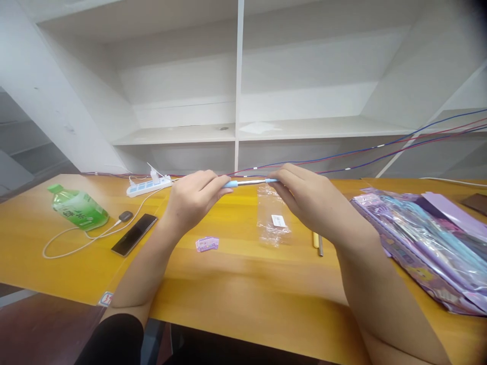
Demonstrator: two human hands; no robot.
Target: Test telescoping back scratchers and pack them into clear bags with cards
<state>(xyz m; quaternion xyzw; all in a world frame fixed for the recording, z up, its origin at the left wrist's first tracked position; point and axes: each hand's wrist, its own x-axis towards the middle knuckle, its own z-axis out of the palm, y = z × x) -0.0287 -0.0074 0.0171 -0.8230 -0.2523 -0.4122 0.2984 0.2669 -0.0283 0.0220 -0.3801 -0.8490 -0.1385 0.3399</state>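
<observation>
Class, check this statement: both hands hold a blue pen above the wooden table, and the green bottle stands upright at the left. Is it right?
Not quite. The head view shows the green bottle lying on its side. The left hand and right hand do hold the blue pen above the wooden table.

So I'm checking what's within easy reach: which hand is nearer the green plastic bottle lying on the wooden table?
Left. The left hand is above the table, to the right of the green plastic bottle; the right hand is farther right, gripping the other end of the blue pen.
</observation>
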